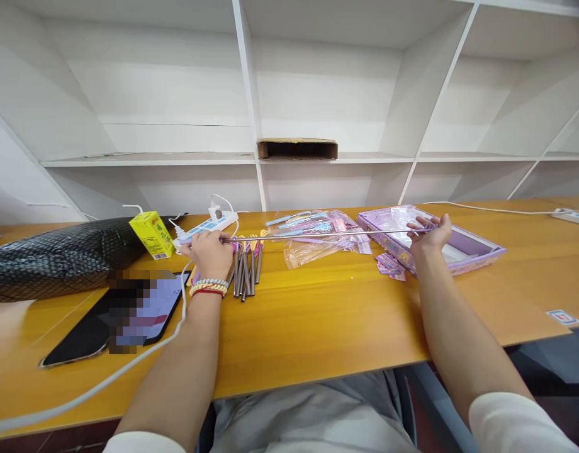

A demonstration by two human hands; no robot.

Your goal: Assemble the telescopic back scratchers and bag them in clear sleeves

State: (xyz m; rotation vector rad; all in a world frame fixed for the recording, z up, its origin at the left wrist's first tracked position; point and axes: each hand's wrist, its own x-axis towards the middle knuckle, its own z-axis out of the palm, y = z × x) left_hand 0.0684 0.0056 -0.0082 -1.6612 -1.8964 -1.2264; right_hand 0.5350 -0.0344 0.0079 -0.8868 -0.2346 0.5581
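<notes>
A long, thin metal rod (318, 235) stretches nearly level above the table between my two hands. My left hand (209, 251) is closed around its left end. At the other end, my right hand (428, 234) has its palm turned up, with the fingers curled against the rod. Under and beside my left hand lie several short metal handles (245, 277) with yellow and purple heads. Behind the rod is a clear plastic bag (301, 253) with blue and pink pieces. An open purple box (478, 250) sits below and behind my right hand, with small purple cards (391, 267) beside it.
A phone (160, 308) and a dark tablet-like device (82, 336) lie at left, near a white cable (124, 365). Behind them are a yellow drink carton (151, 234), a black wrapped bundle (67, 255) and a power strip (214, 225). White shelves (327, 88) hold a cardboard box (297, 150).
</notes>
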